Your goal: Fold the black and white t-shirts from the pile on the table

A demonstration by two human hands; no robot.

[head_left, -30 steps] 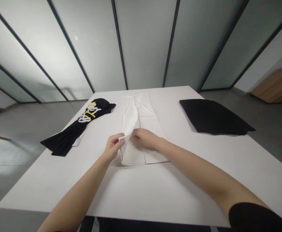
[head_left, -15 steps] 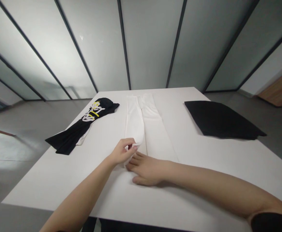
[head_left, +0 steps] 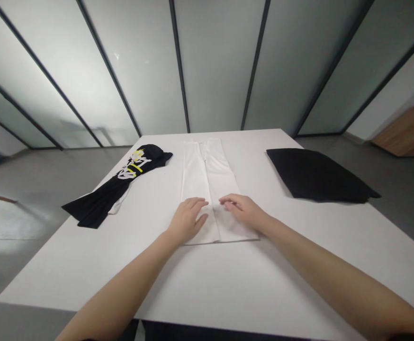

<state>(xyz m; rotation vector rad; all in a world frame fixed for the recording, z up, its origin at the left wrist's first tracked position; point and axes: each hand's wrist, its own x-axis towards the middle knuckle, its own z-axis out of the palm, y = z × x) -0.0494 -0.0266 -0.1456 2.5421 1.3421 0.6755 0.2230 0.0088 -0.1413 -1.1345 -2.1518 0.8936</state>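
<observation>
A white garment (head_left: 210, 170) lies flat on the table as a long strip, its two side panels meeting near a seam down the middle. Its near edge runs straight across, just beyond my wrists. Over the left panel is my left hand (head_left: 189, 218), palm down with thumb and fingers apart, holding nothing. My right hand (head_left: 244, 210) is above the right panel, its fingers loosely bent and nothing held in them. Whether the fingertips touch the cloth I cannot tell.
A black garment (head_left: 121, 184) with white and yellow print lies folded lengthwise at the left of the white table (head_left: 207, 279). On the right is a flat, folded black cloth (head_left: 317, 175). Frosted glass panels (head_left: 214, 66) stand behind the table.
My left hand has let go of the garment's near edge, which now lies flat. My right hand has lifted from beside it and moved right and farther away.
</observation>
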